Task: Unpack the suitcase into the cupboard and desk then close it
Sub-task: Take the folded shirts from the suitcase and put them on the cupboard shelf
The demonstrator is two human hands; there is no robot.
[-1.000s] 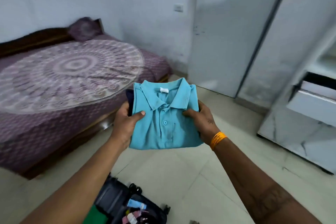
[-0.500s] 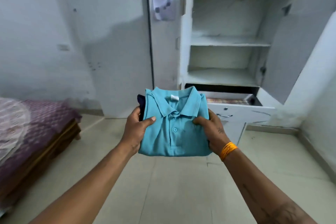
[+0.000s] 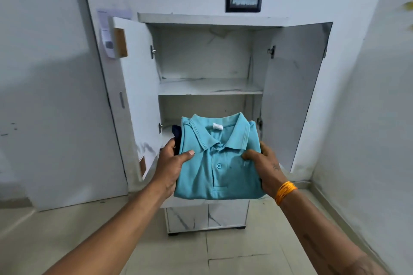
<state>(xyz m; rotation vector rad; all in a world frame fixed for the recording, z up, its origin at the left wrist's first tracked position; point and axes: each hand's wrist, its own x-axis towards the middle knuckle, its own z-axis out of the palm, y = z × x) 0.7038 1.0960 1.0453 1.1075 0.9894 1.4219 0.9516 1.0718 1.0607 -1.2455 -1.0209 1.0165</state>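
You now face the open cupboard [image 3: 210, 87] squarely, nearer than before. Both hands, left hand [image 3: 172, 163] and right hand [image 3: 266, 167], grip the folded shirts [image 3: 214, 163] by their sides, thumbs on top, keeping the stack flat.

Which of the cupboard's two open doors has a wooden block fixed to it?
The left door: a tan wooden block sits near its top edge. The right door is plain white.

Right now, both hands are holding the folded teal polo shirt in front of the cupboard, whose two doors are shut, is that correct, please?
Not quite: the head view shows the cupboard with both doors swung open and its shelves exposed. The rest holds: the left hand and right hand grip the folded teal polo shirt in front of it.
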